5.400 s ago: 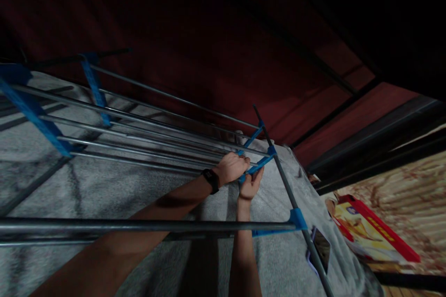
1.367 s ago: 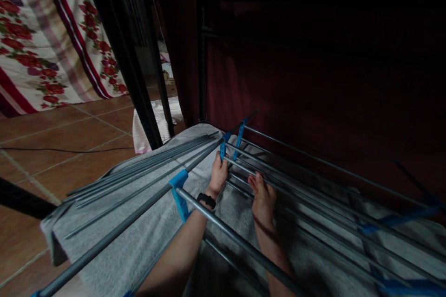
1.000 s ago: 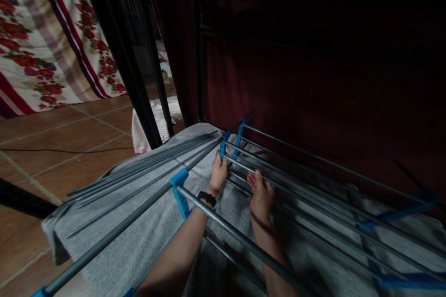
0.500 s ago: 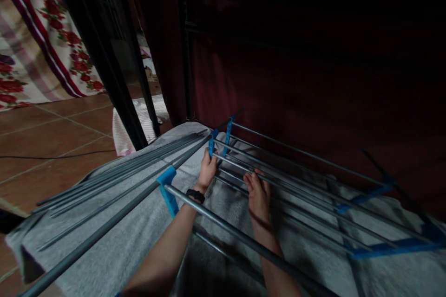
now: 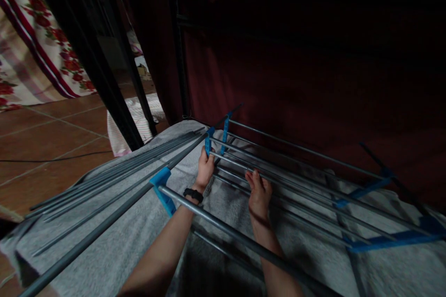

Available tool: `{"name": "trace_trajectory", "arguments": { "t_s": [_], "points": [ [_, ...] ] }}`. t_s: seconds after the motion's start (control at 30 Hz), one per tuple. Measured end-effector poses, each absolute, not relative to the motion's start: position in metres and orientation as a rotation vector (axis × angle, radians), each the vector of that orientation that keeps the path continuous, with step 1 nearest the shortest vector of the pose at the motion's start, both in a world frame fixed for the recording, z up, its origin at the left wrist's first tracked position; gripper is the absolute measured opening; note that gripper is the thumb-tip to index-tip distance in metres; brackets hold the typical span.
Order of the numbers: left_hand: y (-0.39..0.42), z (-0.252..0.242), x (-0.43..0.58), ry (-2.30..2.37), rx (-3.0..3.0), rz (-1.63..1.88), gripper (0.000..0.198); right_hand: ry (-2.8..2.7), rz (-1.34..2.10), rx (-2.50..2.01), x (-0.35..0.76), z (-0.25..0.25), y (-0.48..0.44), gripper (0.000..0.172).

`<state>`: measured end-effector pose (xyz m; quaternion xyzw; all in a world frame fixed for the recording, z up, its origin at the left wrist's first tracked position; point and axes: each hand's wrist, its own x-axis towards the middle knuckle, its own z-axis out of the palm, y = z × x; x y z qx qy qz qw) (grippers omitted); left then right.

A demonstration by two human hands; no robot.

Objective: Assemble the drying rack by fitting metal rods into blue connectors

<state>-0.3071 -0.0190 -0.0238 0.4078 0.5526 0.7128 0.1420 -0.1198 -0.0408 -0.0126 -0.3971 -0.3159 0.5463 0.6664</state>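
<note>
A rack frame of grey metal tubes and blue plastic brackets lies in front of me. My left hand [image 5: 205, 168], with a dark band at the wrist, is closed on the lower end of a blue bracket [image 5: 208, 141] on the long side tube [image 5: 130, 211]. My right hand [image 5: 259, 195] has its fingers curled at a thin metal rod [image 5: 230, 159] that runs right from this bracket. Both forearms reach under a thicker tube [image 5: 223, 226] joined to a nearer blue bracket [image 5: 163, 190]. Longer blue brackets [image 5: 390, 240] carry the rods' far ends at the right.
Several loose metal rods [image 5: 121, 171] lie at the left on a grey blanket [image 5: 87, 269]. Dark metal posts [image 5: 114, 88] and a dark red cloth [image 5: 251, 88] stand behind. A cable [image 5: 52, 161] crosses the tiled floor [image 5: 52, 134]. A flowered cloth [image 5: 38, 37] hangs at far left.
The view has shifted slightly, so most things sit a little further left. Both hands keep nearly the same places on the rack.
</note>
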Motion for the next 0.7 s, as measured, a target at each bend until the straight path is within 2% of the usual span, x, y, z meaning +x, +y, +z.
{"name": "trace_trajectory", "arguments": {
  "t_s": [0.3, 0.5, 0.7],
  "points": [
    [-0.017, -0.020, -0.313, 1.696, 1.190, 1.997, 0.002, -0.731, 1.266, -0.881, -0.123, -0.008, -0.042, 0.033],
    [-0.007, -0.022, -0.319, 1.779, 1.128, 1.956, 0.013, -0.651, 1.315, -0.754, -0.125, -0.003, -0.033, 0.042],
    [-0.003, -0.030, -0.323, 1.836, 1.230, 1.978, 0.011, -0.561, 1.360, -0.723, -0.123, 0.000, -0.034, 0.047]
  ]
}}
